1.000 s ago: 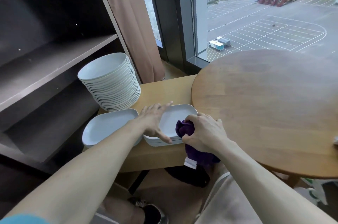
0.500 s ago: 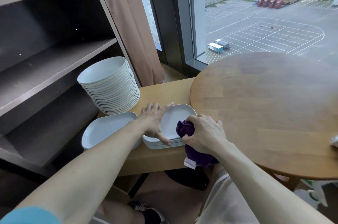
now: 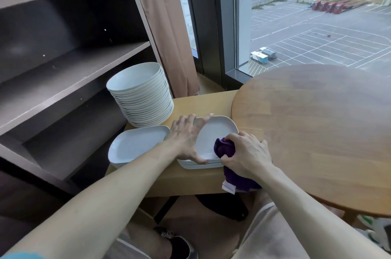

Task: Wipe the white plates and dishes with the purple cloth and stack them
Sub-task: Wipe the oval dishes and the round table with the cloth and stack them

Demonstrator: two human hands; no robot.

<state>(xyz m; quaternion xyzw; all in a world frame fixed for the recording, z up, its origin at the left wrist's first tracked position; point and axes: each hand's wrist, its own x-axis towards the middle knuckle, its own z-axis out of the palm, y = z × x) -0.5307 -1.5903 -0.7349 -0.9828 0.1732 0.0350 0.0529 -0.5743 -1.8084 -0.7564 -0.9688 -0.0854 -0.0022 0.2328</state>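
A: Note your right hand (image 3: 246,154) first. Its grip is closed tight around the bunched purple cloth (image 3: 224,148), and the cloth's loose tail hangs down past the near edge of the low table (image 3: 203,102) under your wrist.

B: And the thing being wiped?

A: The top square dish (image 3: 215,134) of a short stack, directly ahead and to the left of that grip. The cloth wad presses into the dish's near right corner. Your left hand (image 3: 186,139) lies spread and flat over the dish's left rim, fingers wide, holding nothing, thumb at the stack's near edge, likely steadying the stack.

B: Which way does the wipe have to run?

A: My reading: away from you and leftward, since the bare white surface lies on the far side of the cloth. The dish is nearly square, its diagonal running from your grip to the far corner. Your right hand is the nearer one to the work.

B: Where might it go after?

A: A second square stack (image 3: 137,144) sits just left of your left hand; the tall round plates (image 3: 141,93) stand beyond it. I cannot tell which stack is wiped.
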